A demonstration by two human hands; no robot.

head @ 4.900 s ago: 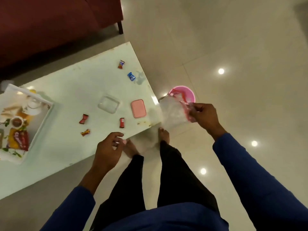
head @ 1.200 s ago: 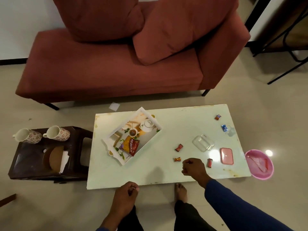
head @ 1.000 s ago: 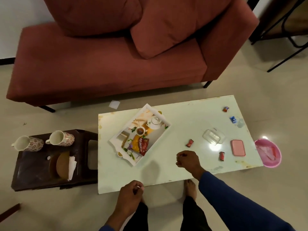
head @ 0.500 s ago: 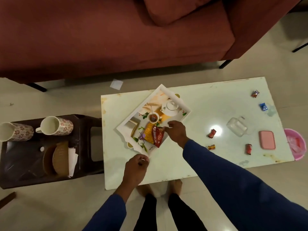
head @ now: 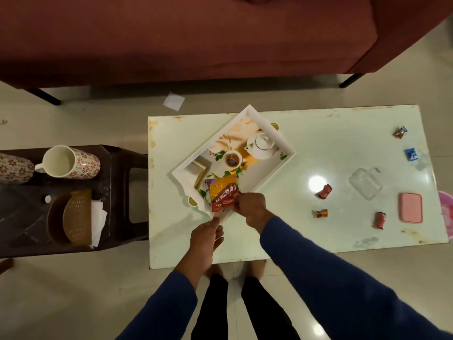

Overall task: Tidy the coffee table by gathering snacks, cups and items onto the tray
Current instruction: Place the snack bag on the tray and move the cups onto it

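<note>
Fingers (head: 237,201) of the right hand (head: 251,209) pinch the near right corner of the red-and-orange snack packet (head: 223,193), which lies over the near corner of the white tray (head: 267,130). The left hand (head: 205,238) reaches toward the packet's near edge with its fingers extended and close together; I cannot tell whether they touch the packet or the tray rim.

The tray sits skewed on the left part of the desk (head: 318,148). Its printed base shows a teapot and cup. On the right part of the desk, five wrapped candies remain loose: three red ones (head: 324,191) (head: 321,213) (head: 379,220) nearer, a dark one (head: 400,132) and a blue one (head: 410,154) farther. A clear container (head: 365,182) and its pink lid (head: 411,210) lie beside them.

The step in hand looks like settling the packet on the tray. Next, the candies and container need fetching from the right, each a small pinch and a carry across.
</note>
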